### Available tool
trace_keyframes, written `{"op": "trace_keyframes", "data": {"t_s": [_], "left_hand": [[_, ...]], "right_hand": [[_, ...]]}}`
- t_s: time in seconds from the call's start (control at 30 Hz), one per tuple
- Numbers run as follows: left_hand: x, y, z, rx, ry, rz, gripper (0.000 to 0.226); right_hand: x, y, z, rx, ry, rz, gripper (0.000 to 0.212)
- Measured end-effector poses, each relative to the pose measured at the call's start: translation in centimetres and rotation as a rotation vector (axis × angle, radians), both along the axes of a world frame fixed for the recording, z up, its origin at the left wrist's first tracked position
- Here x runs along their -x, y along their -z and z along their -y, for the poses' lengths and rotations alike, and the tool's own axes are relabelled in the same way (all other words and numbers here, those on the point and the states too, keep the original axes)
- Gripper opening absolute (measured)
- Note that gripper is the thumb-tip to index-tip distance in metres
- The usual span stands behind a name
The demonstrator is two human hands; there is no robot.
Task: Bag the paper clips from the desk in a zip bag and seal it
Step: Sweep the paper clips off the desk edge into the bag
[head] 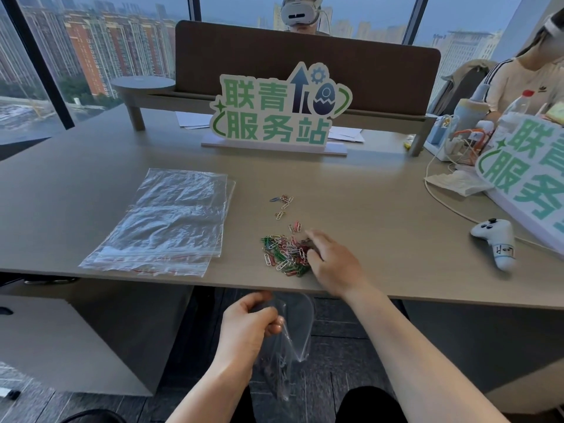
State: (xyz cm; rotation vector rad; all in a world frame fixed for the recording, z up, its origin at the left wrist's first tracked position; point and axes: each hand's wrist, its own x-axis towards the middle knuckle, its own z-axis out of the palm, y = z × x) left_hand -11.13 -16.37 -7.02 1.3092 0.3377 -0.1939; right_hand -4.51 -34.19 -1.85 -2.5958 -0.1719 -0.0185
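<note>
The heap of coloured wire paper clips [285,253] lies on the grey-brown desk [381,209] close to its near edge, with a few small stray bunches trailing away toward the far side. The right hand [331,262] rests on the desktop at the heap's right side, fingers bent inward so the tips touch the clips there; whether any clip is actually pinched I cannot tell. The left hand [248,323] hangs below the desk edge, nearer the person and slightly left of the heap, fingers curled around the rim of a small clear plastic zip bag [294,334], whose mouth gapes open just under the edge. A few clips seem to sit in its bottom, though it is blurred. To the left of the heap, well apart from both hands, a flat stack of larger clear zip bags [171,221] with red seal lines lies on the desk.
</note>
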Motion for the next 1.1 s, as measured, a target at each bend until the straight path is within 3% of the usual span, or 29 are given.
{"op": "trace_keyframes", "data": {"t_s": [0.17,0.53,1.1], "left_hand": [[0.1,-0.2,0.1,0.011,-0.011,-0.005,0.032],[0.4,-0.9,0.2,0.039,-0.037,-0.017,0.033],[0.7,-1.0,-0.7,0.083,-0.050,-0.001,0.042]], "right_hand": [[0.5,0.9,-0.7,0.106,-0.118,0.008,0.053],[4.0,1.8,-2.6,0.160,-0.125,0.050,0.056],[8.6,2.5,-5.9,0.084,-0.089,0.086,0.059]]}}
